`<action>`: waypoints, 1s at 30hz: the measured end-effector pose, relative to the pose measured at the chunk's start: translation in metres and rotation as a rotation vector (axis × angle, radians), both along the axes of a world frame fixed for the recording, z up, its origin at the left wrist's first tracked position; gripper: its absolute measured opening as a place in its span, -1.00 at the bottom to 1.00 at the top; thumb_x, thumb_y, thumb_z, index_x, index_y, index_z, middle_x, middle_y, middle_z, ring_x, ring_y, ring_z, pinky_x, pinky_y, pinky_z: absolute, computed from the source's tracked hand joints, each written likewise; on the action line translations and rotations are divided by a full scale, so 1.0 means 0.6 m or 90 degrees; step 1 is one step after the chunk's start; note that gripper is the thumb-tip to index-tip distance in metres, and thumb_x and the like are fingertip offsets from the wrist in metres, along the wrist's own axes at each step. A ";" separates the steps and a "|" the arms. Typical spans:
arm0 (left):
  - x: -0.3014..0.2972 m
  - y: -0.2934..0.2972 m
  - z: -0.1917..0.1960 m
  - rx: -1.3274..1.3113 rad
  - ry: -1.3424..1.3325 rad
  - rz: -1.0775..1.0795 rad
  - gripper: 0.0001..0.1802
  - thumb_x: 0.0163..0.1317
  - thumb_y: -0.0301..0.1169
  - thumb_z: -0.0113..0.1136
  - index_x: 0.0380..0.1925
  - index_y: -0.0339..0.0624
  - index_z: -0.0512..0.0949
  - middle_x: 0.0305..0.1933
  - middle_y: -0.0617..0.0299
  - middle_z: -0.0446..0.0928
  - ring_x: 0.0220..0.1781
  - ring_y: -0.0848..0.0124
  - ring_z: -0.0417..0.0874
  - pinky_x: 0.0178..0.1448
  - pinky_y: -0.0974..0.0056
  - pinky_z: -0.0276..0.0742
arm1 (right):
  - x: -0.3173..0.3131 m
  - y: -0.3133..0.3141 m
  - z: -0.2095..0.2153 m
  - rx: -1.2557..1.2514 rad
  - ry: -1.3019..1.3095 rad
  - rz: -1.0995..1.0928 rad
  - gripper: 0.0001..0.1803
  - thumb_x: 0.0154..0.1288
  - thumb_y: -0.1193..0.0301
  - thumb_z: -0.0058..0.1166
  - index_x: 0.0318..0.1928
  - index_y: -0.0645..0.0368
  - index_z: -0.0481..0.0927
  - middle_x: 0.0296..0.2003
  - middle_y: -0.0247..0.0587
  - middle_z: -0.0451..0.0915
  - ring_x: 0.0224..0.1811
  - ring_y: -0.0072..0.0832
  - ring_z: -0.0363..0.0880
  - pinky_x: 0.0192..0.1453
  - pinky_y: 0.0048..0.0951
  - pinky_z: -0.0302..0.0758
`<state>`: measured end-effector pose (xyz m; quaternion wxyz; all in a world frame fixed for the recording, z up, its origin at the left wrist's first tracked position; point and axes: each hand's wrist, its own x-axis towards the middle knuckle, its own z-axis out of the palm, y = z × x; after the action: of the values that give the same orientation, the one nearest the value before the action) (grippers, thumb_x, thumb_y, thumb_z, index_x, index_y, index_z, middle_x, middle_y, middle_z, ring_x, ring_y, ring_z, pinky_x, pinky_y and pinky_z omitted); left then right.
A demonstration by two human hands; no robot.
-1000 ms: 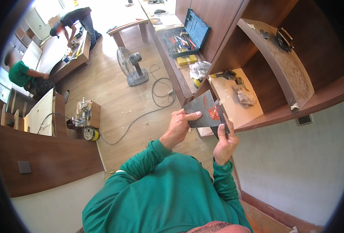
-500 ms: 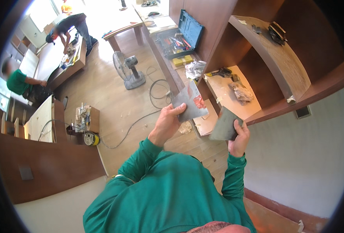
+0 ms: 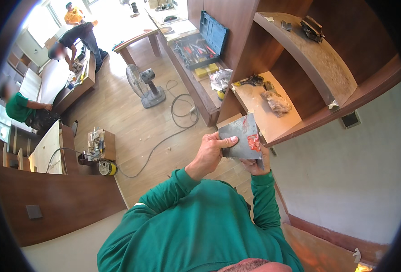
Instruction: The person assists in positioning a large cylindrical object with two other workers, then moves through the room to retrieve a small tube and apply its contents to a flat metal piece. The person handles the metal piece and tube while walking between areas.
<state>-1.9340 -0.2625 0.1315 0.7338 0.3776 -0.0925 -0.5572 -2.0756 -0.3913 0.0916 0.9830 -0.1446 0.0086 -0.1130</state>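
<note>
In front of my chest my left hand (image 3: 208, 153) pinches a thin, flat grey metal scraper plate (image 3: 236, 136), thumb on top. A patch of red putty-like paste (image 3: 253, 142) sticks near its right side. My right hand (image 3: 258, 166) is just below and behind that plate, its fingers closed. The second grey scraper plate in my right hand is almost wholly covered by the first, with only a sliver showing. Whether the two plates touch cannot be seen clearly. Both hands are beside the low end of a brown shelf unit (image 3: 291, 134).
On the lower shelf lie a crumpled plastic bag (image 3: 276, 103) and a dark brush (image 3: 254, 80). Beyond stand an open blue toolbox (image 3: 214, 34) and a floor fan (image 3: 150, 93). A black cable (image 3: 157, 149) crosses the floor. Several people, including one in green (image 3: 19, 106), are at the left.
My hands have come together. The right hand has moved left and its plate has slid behind the left hand's plate, which has shifted right and toward me.
</note>
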 end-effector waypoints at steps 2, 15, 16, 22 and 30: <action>0.005 0.004 -0.005 0.010 0.011 0.006 -0.75 0.20 -0.45 0.28 -0.17 -0.37 0.55 -0.24 0.16 0.64 -0.29 0.47 0.63 -0.21 0.34 0.54 | -0.014 -0.009 -0.013 -0.053 0.055 -0.008 -0.64 0.33 0.33 0.06 0.05 0.27 0.48 -0.14 -0.23 0.60 -0.14 -0.49 0.58 -0.06 -0.44 0.53; 0.019 -0.003 -0.036 -0.046 -0.140 0.219 -0.82 0.13 -0.54 0.32 -0.25 -0.35 0.64 -0.27 0.23 0.64 -0.26 0.52 0.58 -0.14 0.38 0.48 | -0.003 0.070 0.062 -0.292 0.357 -0.622 -0.72 0.36 0.39 0.04 -0.02 0.32 0.52 -0.09 -0.22 0.58 -0.06 -0.48 0.54 0.08 -0.42 0.45; 0.011 -0.004 -0.031 -0.050 -0.149 0.218 -0.82 0.12 -0.55 0.33 -0.25 -0.35 0.65 -0.27 0.24 0.64 -0.27 0.53 0.58 -0.16 0.39 0.48 | 0.009 0.078 0.061 -0.298 0.370 -0.643 -0.72 0.36 0.40 0.05 -0.02 0.33 0.52 -0.10 -0.22 0.58 -0.07 -0.48 0.54 0.07 -0.43 0.45; -0.023 -0.003 -0.031 -0.024 -0.353 0.216 -0.85 0.13 -0.57 0.31 -0.26 -0.31 0.66 -0.34 0.35 0.63 -0.39 0.61 0.50 -0.30 0.44 0.43 | 0.019 0.090 0.036 -0.383 0.451 -0.680 -0.74 0.36 0.41 0.05 -0.04 0.33 0.54 -0.12 -0.23 0.57 -0.10 -0.51 0.49 0.06 -0.48 0.39; 0.000 0.012 -0.020 -0.043 -0.742 0.047 -0.83 0.09 -0.56 0.30 -0.28 -0.38 0.62 -0.47 0.20 0.58 -0.48 0.52 0.52 -0.41 0.38 0.44 | 0.002 0.048 0.014 -0.548 0.451 -0.674 -0.76 0.29 0.42 0.12 -0.10 0.32 0.57 -0.22 -0.26 0.60 -0.18 -0.53 0.49 -0.03 -0.49 0.40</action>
<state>-1.9339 -0.2554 0.1195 0.5924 0.6009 -0.4854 -0.2288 -2.0743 -0.3625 0.0999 0.5933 -0.5187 0.3465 -0.5088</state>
